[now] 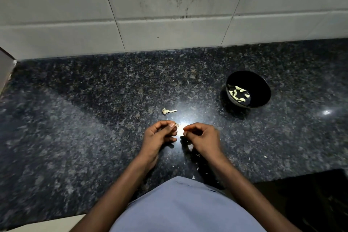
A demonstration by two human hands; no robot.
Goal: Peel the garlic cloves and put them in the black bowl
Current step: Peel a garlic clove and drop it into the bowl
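Your left hand (162, 133) pinches what seems a garlic clove (177, 125); right hand (199, 135) curled, hold unclear. Glare hides the skin; it may slip before the black bowl (261, 88).

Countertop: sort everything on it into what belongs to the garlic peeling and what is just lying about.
Belongs to the job:
- black bowl with peeled cloves inside
- left hand, pinching a bit of garlic skin
- right hand, fingers curled; what it holds is hidden by glare

Just lying about:
- bare garlic stem on the granite countertop
- scattered skin flecks near the front edge
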